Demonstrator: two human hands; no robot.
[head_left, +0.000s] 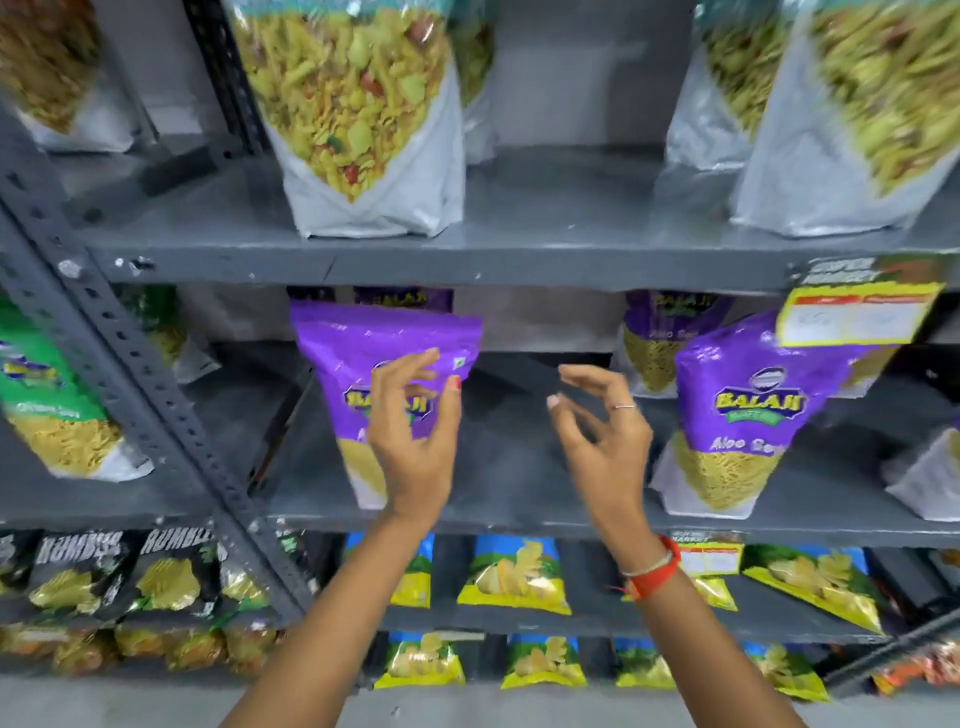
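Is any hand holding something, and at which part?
Nothing is held. The left hand hovers before the purple bag, the right hand beside it, fingers loosely curled.

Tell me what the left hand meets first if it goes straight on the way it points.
Probably the purple Balaji pouch on the middle shelf: the left hand is raised right before it. Whether its fingers already touch it, depth leaves unclear.

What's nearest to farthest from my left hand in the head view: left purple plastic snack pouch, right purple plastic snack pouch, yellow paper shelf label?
From the left hand:
1. Left purple pouch, directly behind it.
2. Right purple pouch, to its right.
3. Yellow shelf label, upper right.
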